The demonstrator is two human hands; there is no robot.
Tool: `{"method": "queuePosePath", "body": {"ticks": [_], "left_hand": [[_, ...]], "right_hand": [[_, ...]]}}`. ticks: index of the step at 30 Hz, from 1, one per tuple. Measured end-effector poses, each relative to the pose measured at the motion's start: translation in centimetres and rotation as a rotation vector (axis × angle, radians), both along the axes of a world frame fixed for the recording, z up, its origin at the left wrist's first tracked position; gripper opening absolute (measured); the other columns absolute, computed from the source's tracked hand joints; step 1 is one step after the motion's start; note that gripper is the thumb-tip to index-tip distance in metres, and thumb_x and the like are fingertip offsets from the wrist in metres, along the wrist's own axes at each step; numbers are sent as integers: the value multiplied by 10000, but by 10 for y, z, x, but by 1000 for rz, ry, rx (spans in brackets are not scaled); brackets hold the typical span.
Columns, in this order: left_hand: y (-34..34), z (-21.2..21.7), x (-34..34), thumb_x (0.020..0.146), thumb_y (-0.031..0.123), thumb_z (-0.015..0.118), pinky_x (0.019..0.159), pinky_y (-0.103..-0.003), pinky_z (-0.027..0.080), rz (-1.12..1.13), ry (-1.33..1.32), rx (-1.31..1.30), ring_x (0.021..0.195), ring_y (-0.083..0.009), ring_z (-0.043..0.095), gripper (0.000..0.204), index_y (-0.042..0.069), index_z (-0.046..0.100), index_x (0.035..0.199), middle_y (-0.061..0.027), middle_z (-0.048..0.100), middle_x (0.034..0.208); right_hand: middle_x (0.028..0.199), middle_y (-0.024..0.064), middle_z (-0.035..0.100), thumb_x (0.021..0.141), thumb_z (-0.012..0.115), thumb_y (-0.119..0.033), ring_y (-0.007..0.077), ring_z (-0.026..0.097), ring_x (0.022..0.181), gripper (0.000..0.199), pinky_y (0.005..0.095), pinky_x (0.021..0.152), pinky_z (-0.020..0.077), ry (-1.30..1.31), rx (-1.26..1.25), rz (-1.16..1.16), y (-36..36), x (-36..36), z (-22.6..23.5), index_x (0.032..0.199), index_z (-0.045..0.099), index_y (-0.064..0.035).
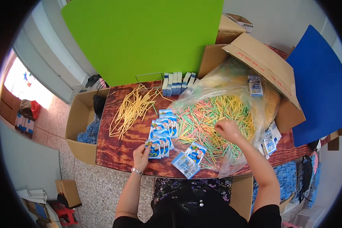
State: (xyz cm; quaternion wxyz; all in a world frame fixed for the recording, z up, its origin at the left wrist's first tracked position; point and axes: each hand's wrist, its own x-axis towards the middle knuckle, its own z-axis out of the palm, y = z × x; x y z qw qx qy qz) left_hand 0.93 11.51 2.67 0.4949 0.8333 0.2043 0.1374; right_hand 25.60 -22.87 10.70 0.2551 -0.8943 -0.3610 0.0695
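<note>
My left hand [141,157] pinches the left edge of a small blue and white packet [154,149], the nearest one in a fanned group of packets [164,127] on the table. Over a large heap of short pink, green and yellow sticks [205,117], my right hand [228,131] hangs with its fingers bent together. What those fingers hold, if anything, is too small to make out. The heap spills from a clear plastic bag [235,163]. Between my hands, near the table's front edge, lie a few more blue and white packets [186,166].
Long pale yellow sticks [133,110] lie on the red-brown table [106,155] at left. Narrow blue and white boxes [176,81] line the back. A tilted cardboard box [269,64] stands at right, near a blue board [323,87]. An open carton [81,152] sits left of the table.
</note>
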Motion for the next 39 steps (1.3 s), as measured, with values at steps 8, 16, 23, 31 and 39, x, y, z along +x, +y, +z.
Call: {"method": "queuePosePath", "body": {"ticks": [8, 16, 23, 31, 39], "left_hand": [[-36, -3, 31, 800, 169, 726, 839, -428, 438, 161, -125, 430, 988, -337, 544, 439, 29, 585, 1191, -160, 605, 1072], [-65, 20, 43, 794, 127, 721, 975, -467, 391, 126, -241, 612, 1155, -380, 473, 482, -4, 547, 1224, -208, 530, 1221], [-119, 57, 61, 776, 125, 731, 975, -457, 403, -233, -382, 491, 1141, -362, 502, 470, -1, 575, 1201, -185, 552, 1215], [-131, 48, 75, 840, 190, 702, 773, -322, 512, -595, -19, -135, 875, -197, 658, 346, 37, 653, 1146, -127, 684, 991], [-135, 62, 83, 791, 208, 773, 518, -260, 433, -472, 21, 17, 566, -67, 538, 228, 7, 667, 771, -38, 630, 636]], "right_hand": [[883, 90, 626, 765, 717, -370, 290, 645, 835, 304, 430, 701, 517, -33, -220, 31, 4, -46, -9, 907, 625, -117], [876, 110, 636, 789, 703, -474, 318, 639, 839, 436, 449, 714, 510, 63, -195, -126, 18, -91, -38, 943, 594, -81], [910, 102, 641, 840, 642, -223, 317, 659, 826, 201, 412, 662, 545, -75, -245, -15, 15, -95, -33, 1025, 636, -144], [770, 87, 603, 842, 678, -179, 269, 615, 711, 140, 404, 624, 485, -154, 404, 37, 14, -110, 15, 960, 699, -108], [787, 115, 634, 867, 668, -192, 259, 624, 715, 192, 349, 641, 488, 237, 431, 45, 9, -89, 20, 982, 669, -38]]}}
